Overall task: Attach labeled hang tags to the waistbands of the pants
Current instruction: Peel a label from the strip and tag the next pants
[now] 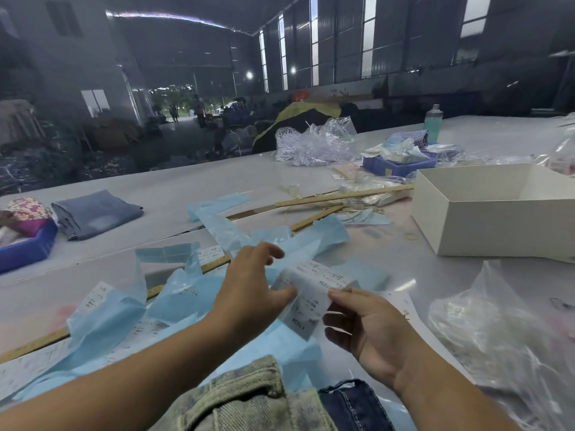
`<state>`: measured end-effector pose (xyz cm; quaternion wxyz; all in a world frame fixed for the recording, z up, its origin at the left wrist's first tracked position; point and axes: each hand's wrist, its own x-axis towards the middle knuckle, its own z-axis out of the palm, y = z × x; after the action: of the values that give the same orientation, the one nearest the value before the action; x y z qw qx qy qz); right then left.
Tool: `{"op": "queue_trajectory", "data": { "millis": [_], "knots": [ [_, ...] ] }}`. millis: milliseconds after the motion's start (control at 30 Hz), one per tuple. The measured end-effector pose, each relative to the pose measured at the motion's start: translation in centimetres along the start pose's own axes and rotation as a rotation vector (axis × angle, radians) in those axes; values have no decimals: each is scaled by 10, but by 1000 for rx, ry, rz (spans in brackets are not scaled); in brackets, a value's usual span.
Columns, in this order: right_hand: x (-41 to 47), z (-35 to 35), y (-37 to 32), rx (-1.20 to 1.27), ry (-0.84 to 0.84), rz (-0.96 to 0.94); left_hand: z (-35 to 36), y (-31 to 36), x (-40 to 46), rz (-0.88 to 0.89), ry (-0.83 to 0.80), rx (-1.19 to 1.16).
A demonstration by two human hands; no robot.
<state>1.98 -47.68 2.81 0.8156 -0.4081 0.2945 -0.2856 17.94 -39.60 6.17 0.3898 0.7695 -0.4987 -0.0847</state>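
A strip of white printed labels (311,290) hangs curled above the table between my two hands. My left hand (252,287) pinches its left edge with the thumb, fingers spread above. My right hand (361,321) grips the strip's right edge between thumb and forefinger. Pale washed denim pants (236,402) lie at the bottom edge, their waistband toward me, with dark blue jeans (351,405) beside them on the right. Blue backing paper (174,293) and more label sheets (96,295) are scattered under my arms.
A white open box (497,225) stands at the right. Clear plastic bags (504,331) lie at the near right. Wooden rulers (342,195) cross the middle. Folded grey-blue pants (93,213) and a blue tray (25,247) sit at the left; another blue tray (395,164) and a bottle (433,122) stand farther back.
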Motion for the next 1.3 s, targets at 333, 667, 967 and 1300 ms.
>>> {"op": "queue_trajectory", "data": {
  "millis": [333,667,967,1300],
  "knots": [
    [2,-1,5,-148,-169,-85,5,3,-9,186,-232,104],
    [8,-8,9,-149,-172,-48,5,3,-12,362,-210,265],
    [6,-5,7,-109,-165,-43,2,7,-15,516,-126,316],
    [13,-4,11,110,-191,162,1,7,-17,704,-100,315]
  ]
}}
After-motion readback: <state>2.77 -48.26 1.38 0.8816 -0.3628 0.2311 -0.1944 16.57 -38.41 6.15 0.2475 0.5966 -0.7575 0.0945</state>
